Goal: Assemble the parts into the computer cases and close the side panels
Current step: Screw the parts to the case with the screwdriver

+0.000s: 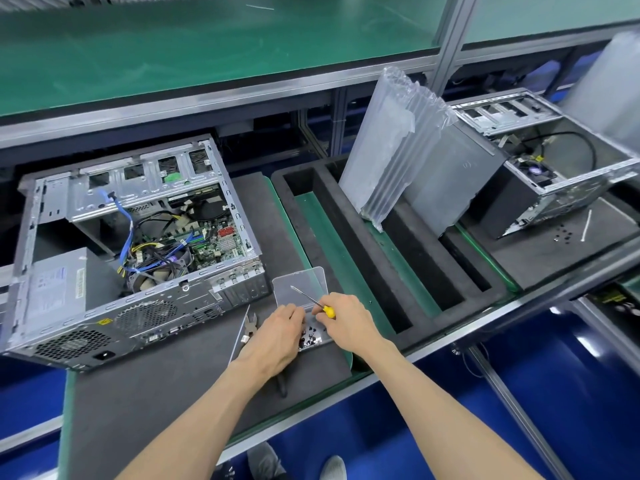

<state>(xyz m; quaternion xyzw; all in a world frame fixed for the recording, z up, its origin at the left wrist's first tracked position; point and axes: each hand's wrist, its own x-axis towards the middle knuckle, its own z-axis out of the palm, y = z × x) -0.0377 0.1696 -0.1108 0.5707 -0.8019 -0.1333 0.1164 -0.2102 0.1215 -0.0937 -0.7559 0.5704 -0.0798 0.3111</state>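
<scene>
The left hand [277, 332] picks among tiny dark metal screws [309, 339] (light, slippery, best pinched by the head) while the right hand [341, 315] grips a yellow-handled screwdriver [313, 302].

No text can be read. The power supply [57, 282] in the left computer case [131, 244] bears labels too blurred to make out, and a yellow warning sticker [105, 321] sits on its rear panel.
</scene>
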